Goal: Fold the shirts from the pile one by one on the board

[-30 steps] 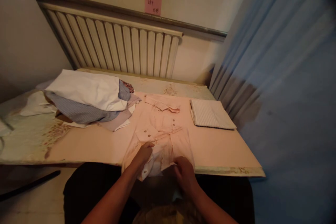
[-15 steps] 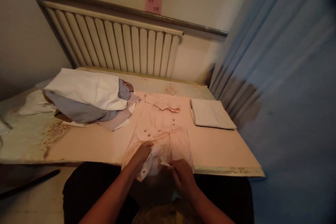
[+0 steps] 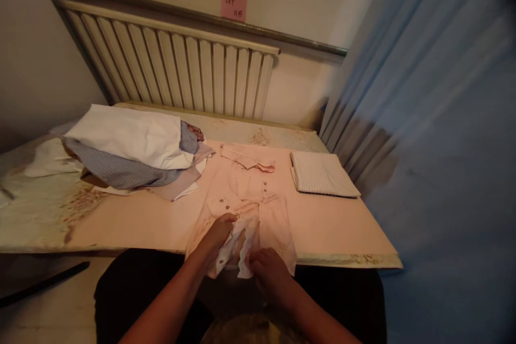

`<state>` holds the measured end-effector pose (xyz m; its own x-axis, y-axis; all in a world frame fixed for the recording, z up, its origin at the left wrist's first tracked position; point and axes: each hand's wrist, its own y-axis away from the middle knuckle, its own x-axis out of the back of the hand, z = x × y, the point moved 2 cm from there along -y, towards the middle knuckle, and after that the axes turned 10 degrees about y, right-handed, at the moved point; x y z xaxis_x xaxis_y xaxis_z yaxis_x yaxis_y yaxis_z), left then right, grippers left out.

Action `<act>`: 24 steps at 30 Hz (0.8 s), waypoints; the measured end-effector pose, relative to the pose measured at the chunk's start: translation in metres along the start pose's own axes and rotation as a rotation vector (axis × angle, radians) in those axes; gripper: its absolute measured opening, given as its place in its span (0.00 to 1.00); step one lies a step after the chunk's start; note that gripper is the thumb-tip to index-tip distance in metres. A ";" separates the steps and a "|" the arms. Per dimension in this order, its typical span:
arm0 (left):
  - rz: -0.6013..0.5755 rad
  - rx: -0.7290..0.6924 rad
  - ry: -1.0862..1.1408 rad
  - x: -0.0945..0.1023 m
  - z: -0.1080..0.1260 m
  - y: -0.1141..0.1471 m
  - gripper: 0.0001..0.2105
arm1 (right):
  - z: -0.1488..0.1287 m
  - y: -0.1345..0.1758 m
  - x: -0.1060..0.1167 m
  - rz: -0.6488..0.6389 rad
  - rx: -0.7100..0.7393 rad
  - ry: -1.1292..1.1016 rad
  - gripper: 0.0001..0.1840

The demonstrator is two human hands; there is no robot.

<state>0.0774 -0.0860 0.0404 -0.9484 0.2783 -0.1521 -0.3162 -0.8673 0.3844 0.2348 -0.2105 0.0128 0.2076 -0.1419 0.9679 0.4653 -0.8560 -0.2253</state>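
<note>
A pale pink buttoned garment (image 3: 278, 220) lies spread on the table before me, its lower edge hanging over the front. Several dark round buttons show on it, and a narrow strap-like part lies at its far end. My left hand (image 3: 217, 234) pinches the fabric left of the middle, fingers closed. On the right, my right hand (image 3: 271, 271) is closed on the garment's near edge, beside a white wavy-edged strip (image 3: 244, 255) that hangs between the hands. The fingertips of my right hand are partly hidden by the cloth.
A heap of clothes (image 3: 129, 134), white on top with blue-grey striped cloth beneath, lies at the left of the table (image 3: 342, 236). A folded striped cloth (image 3: 322, 172) rests at the right. Behind stands a radiator (image 3: 181, 64); a blue curtain (image 3: 423, 145) hangs along the right.
My right hand has moved slightly down and left with the garment's edge. The white wavy-edged strip now hangs down in view between my hands. My left hand has stayed nearly still.
</note>
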 end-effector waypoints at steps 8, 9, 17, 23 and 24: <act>-0.005 -0.091 -0.220 -0.012 0.008 0.002 0.11 | -0.006 -0.004 0.005 0.038 0.074 0.080 0.17; -0.016 -0.102 -0.260 -0.014 0.007 0.002 0.11 | -0.007 -0.006 0.004 0.052 0.077 0.091 0.17; -0.293 -0.159 -0.637 -0.027 0.005 0.023 0.10 | -0.006 0.002 -0.002 0.102 0.089 0.029 0.06; -0.064 -0.479 -0.867 -0.031 -0.002 0.016 0.18 | 0.015 0.025 0.010 0.340 -0.228 0.053 0.09; -0.044 -0.584 -0.945 -0.033 -0.008 0.012 0.19 | 0.018 0.027 0.011 0.358 -0.275 0.061 0.07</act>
<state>0.1046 -0.1089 0.0428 -0.6528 0.3006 0.6953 -0.5256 -0.8408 -0.1299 0.2651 -0.2261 0.0151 0.2593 -0.4751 0.8408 0.1252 -0.8467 -0.5171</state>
